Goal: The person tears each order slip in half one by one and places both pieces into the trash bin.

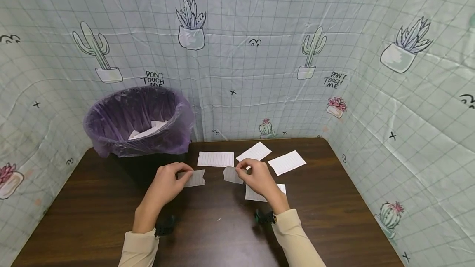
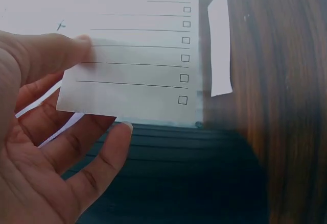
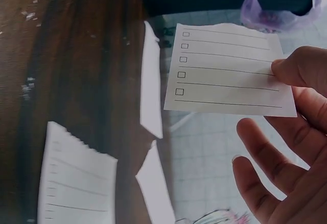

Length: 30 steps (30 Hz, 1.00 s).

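My left hand [image 1: 168, 184] pinches a torn piece of lined checklist paper [image 1: 196, 178] between thumb and fingers, above the table. In the left wrist view this piece [image 2: 138, 66] shows ruled lines with small boxes down one side. My right hand [image 1: 261, 180] pinches a second piece of the same paper [image 1: 231, 175], a short gap to the right of the first. The right wrist view shows a ragged top edge on that piece [image 3: 225, 76]; the lower fingers are spread away from it. Under the right hand lies another torn paper piece [image 1: 256, 194], partly covered by the wrist.
A dark bin with a purple liner [image 1: 185, 122] stands at the back left, with paper scraps [image 1: 152, 130] inside. Along the table's back lie a left slip [image 1: 215, 159], a middle slip [image 1: 257, 151] and a right slip [image 1: 287, 162]. A printed cloth [image 1: 237, 65] hangs behind the wooden table [image 1: 208, 242].
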Motion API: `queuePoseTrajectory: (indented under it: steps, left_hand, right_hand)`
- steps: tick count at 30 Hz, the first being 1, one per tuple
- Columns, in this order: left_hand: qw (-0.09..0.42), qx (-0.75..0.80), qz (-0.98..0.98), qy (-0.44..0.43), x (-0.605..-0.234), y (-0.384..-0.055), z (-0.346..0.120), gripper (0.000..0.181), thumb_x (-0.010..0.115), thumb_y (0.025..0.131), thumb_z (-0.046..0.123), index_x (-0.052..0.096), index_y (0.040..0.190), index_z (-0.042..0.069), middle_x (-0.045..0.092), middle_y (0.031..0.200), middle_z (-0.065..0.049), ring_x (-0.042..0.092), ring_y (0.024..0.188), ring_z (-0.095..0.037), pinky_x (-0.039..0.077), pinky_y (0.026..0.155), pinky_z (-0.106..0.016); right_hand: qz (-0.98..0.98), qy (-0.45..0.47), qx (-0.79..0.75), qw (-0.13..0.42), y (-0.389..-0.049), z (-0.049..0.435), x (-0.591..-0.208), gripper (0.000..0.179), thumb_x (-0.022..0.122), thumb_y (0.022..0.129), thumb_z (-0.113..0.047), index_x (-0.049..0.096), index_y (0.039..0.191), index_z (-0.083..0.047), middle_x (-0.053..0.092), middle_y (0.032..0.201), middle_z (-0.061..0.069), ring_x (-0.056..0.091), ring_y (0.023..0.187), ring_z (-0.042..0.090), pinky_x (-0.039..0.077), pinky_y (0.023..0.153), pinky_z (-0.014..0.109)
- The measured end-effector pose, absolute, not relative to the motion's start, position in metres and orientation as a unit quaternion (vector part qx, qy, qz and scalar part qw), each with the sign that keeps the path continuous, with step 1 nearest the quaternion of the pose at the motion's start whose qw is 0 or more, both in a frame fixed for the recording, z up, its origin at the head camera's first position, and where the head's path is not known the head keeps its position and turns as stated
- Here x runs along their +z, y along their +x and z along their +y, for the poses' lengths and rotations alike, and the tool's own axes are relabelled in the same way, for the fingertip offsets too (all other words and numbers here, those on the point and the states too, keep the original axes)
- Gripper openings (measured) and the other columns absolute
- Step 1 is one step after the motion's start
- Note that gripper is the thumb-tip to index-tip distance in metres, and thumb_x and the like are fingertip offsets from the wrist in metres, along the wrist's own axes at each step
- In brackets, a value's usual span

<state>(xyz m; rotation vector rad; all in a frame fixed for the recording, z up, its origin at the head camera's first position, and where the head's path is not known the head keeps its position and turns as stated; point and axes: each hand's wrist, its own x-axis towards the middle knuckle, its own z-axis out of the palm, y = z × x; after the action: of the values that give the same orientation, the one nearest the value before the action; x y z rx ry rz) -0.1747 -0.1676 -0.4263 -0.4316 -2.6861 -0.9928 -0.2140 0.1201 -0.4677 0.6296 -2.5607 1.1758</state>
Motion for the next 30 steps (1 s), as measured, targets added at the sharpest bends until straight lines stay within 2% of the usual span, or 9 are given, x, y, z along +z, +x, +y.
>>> queuePoseTrajectory:
  steps: [4,8,14,21,25,30]
  left_hand:
    - [0.124,-0.328,-0.923,-0.158,-0.418,-0.172,-0.173,0.005,0.074,0.093,0.007,0.078,0.092,0.009,0.075,0.092,-0.004,0.059,0.074,-0.015,0.051,0.072,-0.036]
    - [0.128,-0.315,-0.926,-0.164,-0.408,-0.169,-0.178,0.005,0.073,0.094,0.008,0.078,0.093,0.009,0.076,0.095,-0.005,0.064,0.079,-0.018,0.054,0.075,-0.040]
    - [0.133,-0.302,-0.929,-0.167,-0.391,-0.167,-0.185,0.005,0.073,0.094,0.009,0.078,0.095,0.007,0.075,0.094,-0.006,0.061,0.078,-0.018,0.053,0.074,-0.040]
    - [0.179,-0.285,-0.920,-0.199,-0.372,-0.164,-0.194,0.004,0.074,0.092,0.005,0.077,0.093,0.006,0.075,0.092,-0.005,0.061,0.077,-0.016,0.051,0.070,-0.037]
    - [0.211,-0.284,-0.911,-0.214,-0.362,-0.162,-0.199,0.006,0.076,0.090,0.002,0.077,0.092,0.007,0.074,0.088,-0.003,0.056,0.071,-0.012,0.049,0.065,-0.032]
    - [0.226,-0.276,-0.906,-0.229,-0.349,-0.159,-0.205,0.009,0.077,0.088,0.000,0.078,0.093,0.007,0.072,0.085,-0.001,0.051,0.067,-0.008,0.047,0.061,-0.027]
  right_hand:
    - [-0.879,0.238,0.395,0.124,-0.219,0.117,-0.457,0.004,0.073,0.094,-0.011,0.076,0.091,-0.011,0.076,0.088,0.000,0.068,0.080,0.014,0.056,0.078,0.034]
    - [-0.878,0.255,0.385,0.123,-0.223,0.114,-0.445,0.005,0.073,0.095,-0.012,0.076,0.093,-0.010,0.076,0.089,0.001,0.069,0.085,0.017,0.055,0.085,0.042]
    - [-0.873,0.280,0.377,0.132,-0.228,0.108,-0.429,0.004,0.073,0.094,-0.011,0.076,0.093,-0.008,0.077,0.091,0.003,0.071,0.089,0.019,0.055,0.082,0.040]
    - [-0.874,0.302,0.361,0.125,-0.233,0.096,-0.408,0.006,0.072,0.096,-0.012,0.076,0.093,-0.009,0.076,0.090,0.002,0.070,0.086,0.017,0.056,0.079,0.035]
    - [-0.869,0.324,0.351,0.128,-0.235,0.088,-0.394,0.007,0.071,0.097,-0.012,0.076,0.094,-0.008,0.076,0.091,0.003,0.069,0.087,0.017,0.057,0.080,0.035]
    - [-0.864,0.349,0.340,0.132,-0.236,0.078,-0.377,0.007,0.070,0.097,-0.012,0.076,0.096,-0.008,0.076,0.093,0.003,0.070,0.088,0.017,0.056,0.082,0.033]
